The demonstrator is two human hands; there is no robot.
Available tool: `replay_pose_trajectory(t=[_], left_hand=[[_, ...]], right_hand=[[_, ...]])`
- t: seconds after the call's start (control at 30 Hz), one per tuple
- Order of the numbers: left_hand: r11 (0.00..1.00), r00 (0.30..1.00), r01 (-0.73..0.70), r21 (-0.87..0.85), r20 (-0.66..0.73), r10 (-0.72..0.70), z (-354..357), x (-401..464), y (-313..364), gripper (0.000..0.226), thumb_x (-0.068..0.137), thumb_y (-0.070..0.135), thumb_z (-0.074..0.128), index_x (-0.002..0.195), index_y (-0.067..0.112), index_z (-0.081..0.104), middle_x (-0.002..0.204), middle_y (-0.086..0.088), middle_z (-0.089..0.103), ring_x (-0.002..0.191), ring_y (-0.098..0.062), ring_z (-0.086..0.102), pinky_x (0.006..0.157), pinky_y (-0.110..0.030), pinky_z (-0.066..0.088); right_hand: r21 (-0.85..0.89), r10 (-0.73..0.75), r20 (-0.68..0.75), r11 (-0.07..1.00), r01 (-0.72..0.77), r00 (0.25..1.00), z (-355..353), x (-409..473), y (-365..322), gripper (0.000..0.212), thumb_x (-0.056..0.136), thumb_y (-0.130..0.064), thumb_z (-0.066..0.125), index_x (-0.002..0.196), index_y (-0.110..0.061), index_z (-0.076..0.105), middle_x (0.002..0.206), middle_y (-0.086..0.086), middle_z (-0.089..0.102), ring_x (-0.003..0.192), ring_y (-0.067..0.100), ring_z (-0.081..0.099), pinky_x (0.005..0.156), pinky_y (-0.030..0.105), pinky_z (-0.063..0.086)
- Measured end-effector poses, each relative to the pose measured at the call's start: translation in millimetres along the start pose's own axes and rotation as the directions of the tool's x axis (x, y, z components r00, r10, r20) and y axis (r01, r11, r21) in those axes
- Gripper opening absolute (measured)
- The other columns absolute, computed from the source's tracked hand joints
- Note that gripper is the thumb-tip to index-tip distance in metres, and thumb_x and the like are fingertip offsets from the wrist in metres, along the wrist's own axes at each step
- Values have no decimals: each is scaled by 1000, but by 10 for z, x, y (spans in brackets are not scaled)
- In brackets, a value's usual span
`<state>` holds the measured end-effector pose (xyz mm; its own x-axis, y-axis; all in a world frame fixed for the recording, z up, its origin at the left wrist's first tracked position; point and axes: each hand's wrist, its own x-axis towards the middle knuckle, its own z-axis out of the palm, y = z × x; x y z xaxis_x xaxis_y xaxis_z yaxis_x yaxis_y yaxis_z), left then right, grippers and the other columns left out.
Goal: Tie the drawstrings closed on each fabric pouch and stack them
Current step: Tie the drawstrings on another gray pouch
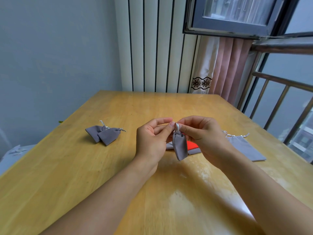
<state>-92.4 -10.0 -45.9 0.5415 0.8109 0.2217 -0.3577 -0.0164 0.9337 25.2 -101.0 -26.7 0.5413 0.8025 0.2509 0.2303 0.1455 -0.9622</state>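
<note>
While a small grey pouch (pixel 180 146) hangs in the air above the middle of a wooden table (pixel 67 175), both hands meet at its gathered neck to work the silver drawstring (pixel 177 126). The left hand (pixel 150 141) has its thumb and forefinger pinched on the cord from one side, its other fingers loosely curled. The right hand (pixel 201 133) pinches the cord from the other side, fingers bent inward. The pouch dangles freely below the fingers, probably so its own weight keeps the neck drawn tight while the knot is formed. Whether the knot is finished cannot be told; the cord is mostly hidden by the fingertips.

To the left, well apart from the hands, two tied grey pouches (pixel 104 135) lie overlapping on the table, their necks cinched and short cord ends sticking out. These look like the finished ones, set aside as the start of a stack.

Behind the hands, flat pouches wait: a larger pale grey pouch (pixel 245 148) lies to the right with its drawstring loose at the top, and an orange-red piece of fabric (pixel 192 145) shows between the wrists, resting on more grey fabric. They sit close at hand, likely so each can be picked up next.

Beyond the table stand a ribbed white radiator (pixel 155 48), a pink curtain (pixel 228 68) and a window (pixel 237 14).
</note>
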Motion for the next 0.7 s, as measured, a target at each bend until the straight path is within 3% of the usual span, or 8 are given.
replay_pose_trajectory(t=[0.1, 0.23, 0.33, 0.4, 0.5, 0.6, 0.7], left_hand=[[998, 999, 30, -48, -33, -31, 6, -3, 5, 11, 87, 11, 71, 98, 12, 70, 85, -9, 77, 83, -26, 75, 74, -33, 57], [996, 999, 35, -85, -30, -38, 3, -18, 44, 11, 86, 10, 72, 97, 9, 68, 83, -10, 77, 76, -22, 75, 66, -25, 56], [996, 1000, 28, -87, 1, -28, 1, -27, 68, 17, 84, 11, 74, 100, 9, 68, 86, -11, 77, 80, -22, 75, 67, -24, 57], [997, 999, 30, -65, 26, -29, -6, -25, 75, 24, 81, 12, 77, 103, 10, 68, 88, -11, 77, 84, -22, 75, 72, -25, 58], [999, 999, 29, -17, 46, -28, -25, -18, 68, 29, 77, 8, 80, 103, 12, 69, 90, -10, 77, 86, -22, 75, 81, -29, 58], [999, 998, 45, -19, 37, -44, -31, 2, 48, 24, 80, 4, 77, 101, 14, 70, 93, -10, 76, 87, -21, 74, 82, -30, 57], [991, 994, 104, -83, 47, -101, -31, 33, 34, 21, 85, 2, 71, 103, 13, 68, 95, -11, 76, 87, -21, 72, 82, -31, 57]], right_hand=[[-8, 0, -21, 1000, 0, 1000, 25, 10, 40, 11, 87, -22, 75, 87, -11, 76, 85, 13, 74, 76, 20, 62, 72, 41, 48], [90, 107, -21, 990, -105, 994, 59, -2, 76, 26, 78, -39, 78, 90, -16, 76, 95, 17, 75, 85, 35, 60, 74, 47, 39], [157, 128, 4, 979, -127, 992, 64, -12, 71, 34, 78, -38, 79, 94, -8, 74, 101, 26, 72, 91, 45, 65, 73, 47, 38], [175, 134, 16, 975, -135, 991, 62, -16, 60, 35, 75, -37, 77, 92, -6, 73, 93, 25, 73, 85, 39, 64, 67, 43, 38], [187, 141, 35, 972, -145, 989, 63, -13, 59, 18, 82, -27, 73, 88, -10, 74, 87, 18, 73, 82, 31, 64, 72, 42, 41], [166, 143, 23, 975, -145, 989, 62, -10, 75, 8, 91, -18, 68, 87, -12, 73, 84, 13, 73, 73, 23, 62, 60, 34, 43], [81, 66, -42, 995, -63, 997, 66, 1, 79, 7, 87, -22, 74, 85, -15, 75, 81, 7, 74, 71, 20, 59, 66, 41, 41]])
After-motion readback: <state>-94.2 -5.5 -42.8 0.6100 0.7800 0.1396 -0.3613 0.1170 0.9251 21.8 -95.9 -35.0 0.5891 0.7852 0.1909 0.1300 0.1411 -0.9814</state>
